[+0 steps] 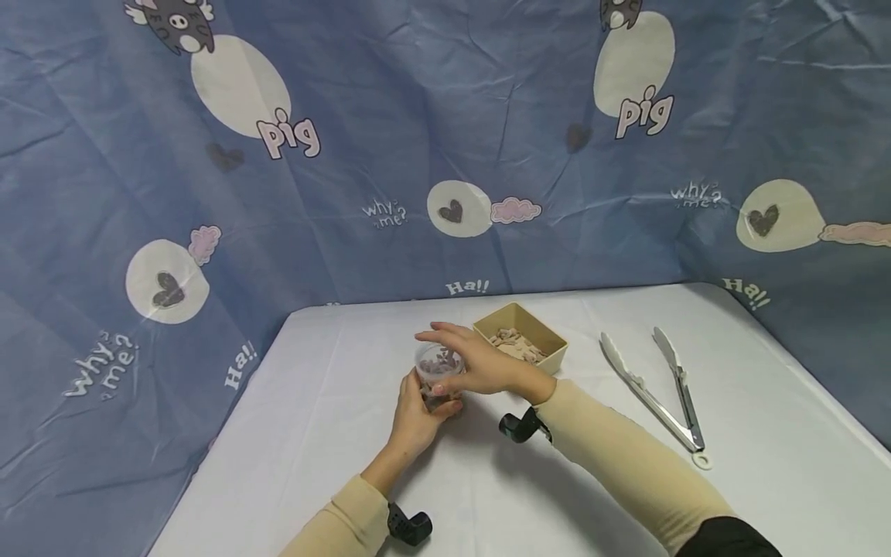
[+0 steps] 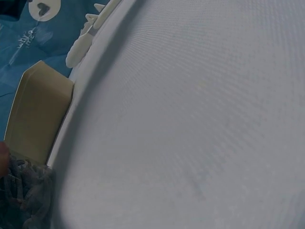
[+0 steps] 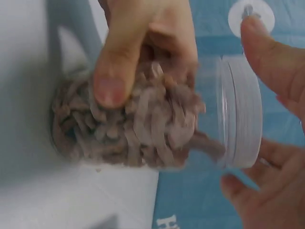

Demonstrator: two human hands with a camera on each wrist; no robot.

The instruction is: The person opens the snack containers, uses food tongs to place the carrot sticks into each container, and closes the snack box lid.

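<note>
A clear plastic jar (image 3: 207,86) of brownish, twisted strips (image 3: 157,124) stands upright on the white-covered table, with a translucent lid (image 3: 248,112) on its top. My left hand (image 1: 414,424) grips the jar's side, its thumb lying across the strips in the right wrist view. Above it, my right hand (image 1: 480,365) arches over the lid with thumb and fingers spread to either side. In the right wrist view those fingertips are around the lid's edge, not closed on it. The left wrist view catches only part of the jar, at its lower left corner.
Just behind my right hand sits a beige rectangular box (image 1: 553,360) with more brownish strips inside. Farther right lie metal tongs (image 1: 654,402) with pale tips, spread apart. A blue printed cloth (image 1: 390,139) hangs behind the white tabletop (image 1: 334,402).
</note>
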